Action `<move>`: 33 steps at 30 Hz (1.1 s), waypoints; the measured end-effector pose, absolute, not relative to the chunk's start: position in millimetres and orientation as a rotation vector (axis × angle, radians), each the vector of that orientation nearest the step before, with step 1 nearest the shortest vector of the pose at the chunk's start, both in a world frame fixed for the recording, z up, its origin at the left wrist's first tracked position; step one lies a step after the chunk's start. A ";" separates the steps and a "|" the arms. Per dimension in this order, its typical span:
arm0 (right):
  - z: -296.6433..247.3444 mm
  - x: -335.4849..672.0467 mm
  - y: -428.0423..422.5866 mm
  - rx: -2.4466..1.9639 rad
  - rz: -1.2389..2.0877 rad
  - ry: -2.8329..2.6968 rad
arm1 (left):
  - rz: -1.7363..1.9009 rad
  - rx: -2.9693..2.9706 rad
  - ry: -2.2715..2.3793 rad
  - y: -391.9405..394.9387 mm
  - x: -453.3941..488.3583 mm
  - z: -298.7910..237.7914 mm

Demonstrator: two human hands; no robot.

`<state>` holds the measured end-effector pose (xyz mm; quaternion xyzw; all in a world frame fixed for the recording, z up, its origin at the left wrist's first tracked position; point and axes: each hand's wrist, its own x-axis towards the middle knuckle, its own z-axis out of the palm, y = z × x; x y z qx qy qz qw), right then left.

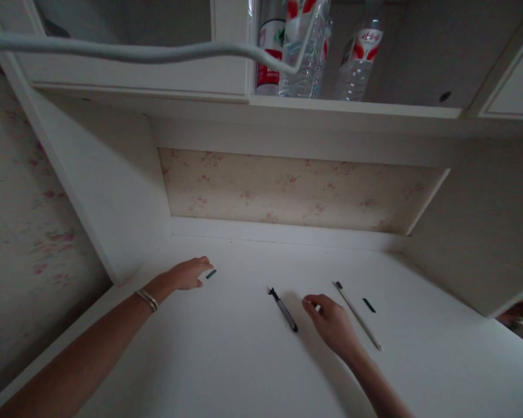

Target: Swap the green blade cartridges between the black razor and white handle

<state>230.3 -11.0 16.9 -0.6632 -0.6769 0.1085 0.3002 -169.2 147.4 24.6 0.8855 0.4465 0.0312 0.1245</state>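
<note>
My left hand [190, 274], with a silver bracelet [147, 299] on its wrist, reaches over the white desk. Its thumb and fingers are apart, close to a small dark green strip [211, 274]. Right of centre, my right hand [331, 325] hovers with its fingers curled in; nothing shows between them. A grey and black pen [284, 310] lies on the desk just left of this hand. Beyond it to the right lie a thin pale stick with a dark tip [358, 316], possibly a brush or pencil, and a second small dark strip [369, 305].
White side panels [108, 174] stand at both ends of the desk [226, 360]. Overhead, a shelf holds several plastic bottles [359, 61]. A white curved bar [135, 51] crosses the top left, in front of the cabinet.
</note>
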 end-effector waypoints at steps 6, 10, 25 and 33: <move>-1.0 184.8 1.3 -1.837 0.314 -1.858 | 0.030 2.559 1.263 166.0 -167.0 13.8; -8.8 177.0 4.0 -1.894 0.277 -1.928 | 0.037 2.540 1.215 174.8 -164.9 14.1; -9.2 160.0 4.3 -1.978 0.112 -1.895 | 0.503 2.334 1.163 139.4 -133.9 12.0; -13.9 152.2 8.9 -1.892 0.230 -1.797 | 1.003 1.199 0.672 50.5 -77.2 29.5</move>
